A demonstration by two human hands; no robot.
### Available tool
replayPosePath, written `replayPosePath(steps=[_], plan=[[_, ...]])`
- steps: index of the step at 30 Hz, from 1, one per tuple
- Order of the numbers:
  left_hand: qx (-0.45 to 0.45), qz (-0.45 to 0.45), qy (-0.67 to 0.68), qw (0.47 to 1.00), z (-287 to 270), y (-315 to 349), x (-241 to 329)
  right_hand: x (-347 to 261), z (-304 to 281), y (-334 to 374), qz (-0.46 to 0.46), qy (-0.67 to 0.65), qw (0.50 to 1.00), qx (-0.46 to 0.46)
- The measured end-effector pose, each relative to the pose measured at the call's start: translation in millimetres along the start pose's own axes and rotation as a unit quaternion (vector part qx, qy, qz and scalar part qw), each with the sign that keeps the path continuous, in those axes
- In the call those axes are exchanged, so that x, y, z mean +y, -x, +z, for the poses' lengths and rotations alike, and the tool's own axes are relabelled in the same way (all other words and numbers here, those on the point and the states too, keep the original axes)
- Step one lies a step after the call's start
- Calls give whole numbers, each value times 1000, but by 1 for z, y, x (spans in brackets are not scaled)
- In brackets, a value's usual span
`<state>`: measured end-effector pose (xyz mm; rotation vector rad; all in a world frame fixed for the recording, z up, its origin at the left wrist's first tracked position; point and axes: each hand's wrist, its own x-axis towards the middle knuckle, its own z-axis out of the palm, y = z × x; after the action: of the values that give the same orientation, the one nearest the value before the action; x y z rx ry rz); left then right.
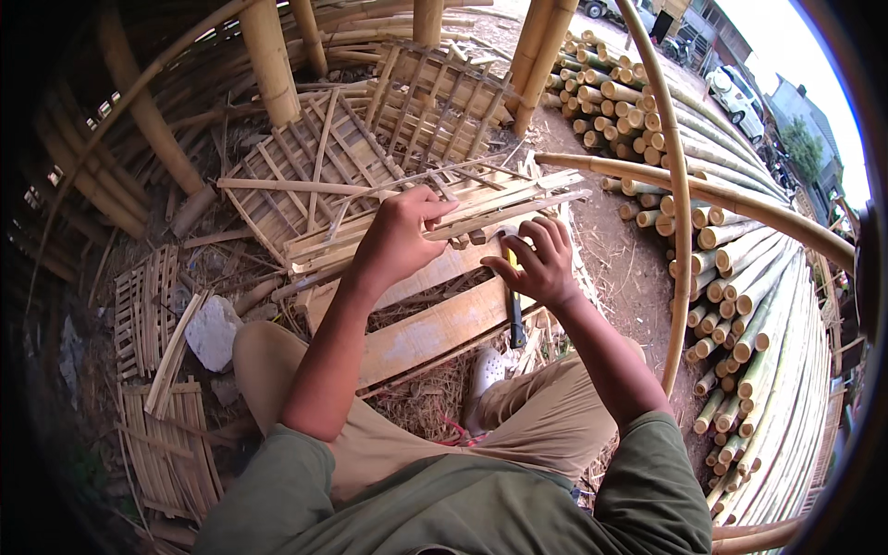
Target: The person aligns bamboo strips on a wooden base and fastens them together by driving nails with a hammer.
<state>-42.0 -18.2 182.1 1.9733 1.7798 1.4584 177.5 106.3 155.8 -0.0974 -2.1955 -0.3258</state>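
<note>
In the head view, the left hand (398,231) is resting at the bamboo strips (518,197), and its fingers are bending over them. I cannot tell if these fingers are really grasping a strip or only touching. The strips are lying together in a loose bundle, crossing in front of the person, above the far side of the low wooden desk (416,342). The right hand (541,264) is hanging just beside the near edge of the bundle, to the right of the left hand. Its fingers are curling toward the thumb, but I cannot tell if they are grasping something. Below this hand a tool (515,314) with yellow and black handle is showing, pointing toward the person.

Beyond the strips, two slatted panels (310,176) are lying near the bamboo posts (270,65). At the left, a pale stone (213,333) is sitting near the person's knee, and more slats (176,449) are lying on the ground. At the right, many cut poles (768,305) are lying in a large stack, and a thin curved pole (680,185) is standing before it. A white shoe (488,372) is showing near the desk.
</note>
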Motion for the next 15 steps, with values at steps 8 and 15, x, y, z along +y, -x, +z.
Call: replayPosePath(steps=[8,15], plan=[[-5,-9,-5,1000,-1,-2,1,-43,25,66,494,-28,866,-71],[-13,-12,-31,999,-1,0,2,-37,46,12,666,-515,538,37]])
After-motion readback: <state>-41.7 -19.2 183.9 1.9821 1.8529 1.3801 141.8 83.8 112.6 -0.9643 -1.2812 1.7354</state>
